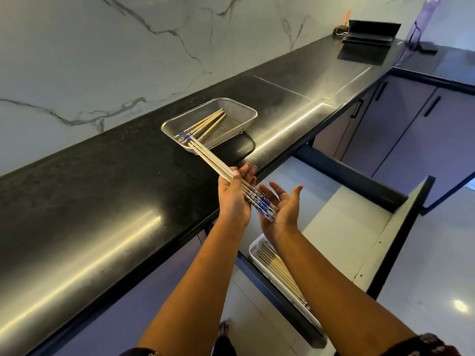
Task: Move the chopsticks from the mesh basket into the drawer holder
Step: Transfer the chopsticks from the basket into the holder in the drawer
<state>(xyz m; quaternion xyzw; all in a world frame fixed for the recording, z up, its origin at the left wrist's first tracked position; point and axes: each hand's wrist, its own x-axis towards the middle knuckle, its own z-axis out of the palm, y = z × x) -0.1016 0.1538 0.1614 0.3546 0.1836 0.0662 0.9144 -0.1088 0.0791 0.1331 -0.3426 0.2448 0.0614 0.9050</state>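
The black countertop point(102, 201) bears the mesh basket point(239, 115) — a dark flat object point(370, 29) lies far along it.

Reads bright and even, with a cool, slightly violet cast. Long white streaks of glare on the polished black worktop point(77, 191), one left of the fingers point(248, 173) and nearer than them, another beyond them to the right. Small blown-out spot on the floor point(437, 291), far right of the fingers and below. Soft, shallow shadow under the mesh basket point(240, 113) just beyond the fingers. Sharp around the fingers; softer and smeared at the worktop's far end. Straight edges bowed and leaning toward the frame borders.
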